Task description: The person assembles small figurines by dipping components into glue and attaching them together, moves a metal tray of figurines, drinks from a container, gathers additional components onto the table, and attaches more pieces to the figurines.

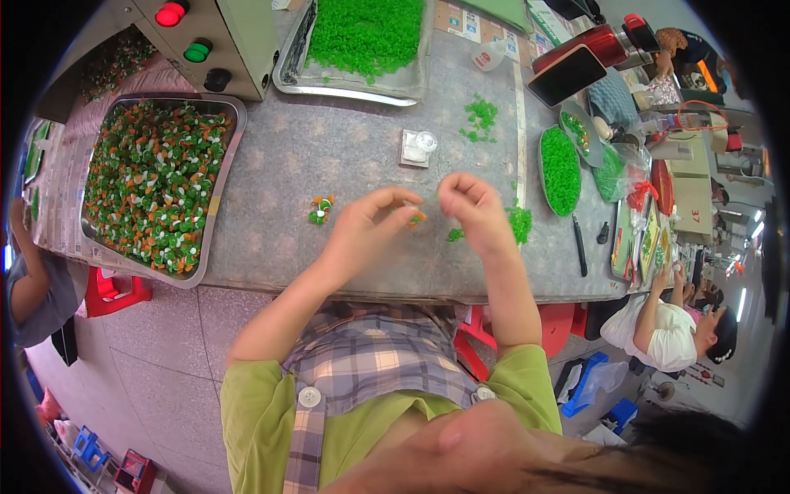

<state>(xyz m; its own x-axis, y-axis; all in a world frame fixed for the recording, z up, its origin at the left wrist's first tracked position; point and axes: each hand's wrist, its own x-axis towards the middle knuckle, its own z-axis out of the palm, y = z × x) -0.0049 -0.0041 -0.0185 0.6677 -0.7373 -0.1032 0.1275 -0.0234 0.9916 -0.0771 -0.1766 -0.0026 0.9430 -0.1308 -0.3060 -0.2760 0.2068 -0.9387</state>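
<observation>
My left hand (372, 224) is closed in a pinch over the grey worktable, with a small orange-and-green piece (417, 219) at its fingertips. Close by on the right, my right hand (475, 207) has its fingers curled together; whatever they hold is too small or hidden to make out. A few finished-looking green, white and orange pieces (322, 211) lie left of my left hand. Loose bright green bits (519, 224) are scattered beside my right wrist. Beyond both hands stands a small white block with a clear round dish (425, 142) on it.
A metal tray (222, 177) heaped with green, orange and white pieces sits at left, below a machine with buttons (197, 51). Another tray (354, 95) of green bits lies at the back. An oval green-filled dish (561, 171), black pen (581, 247) and phone (568, 76) are at right.
</observation>
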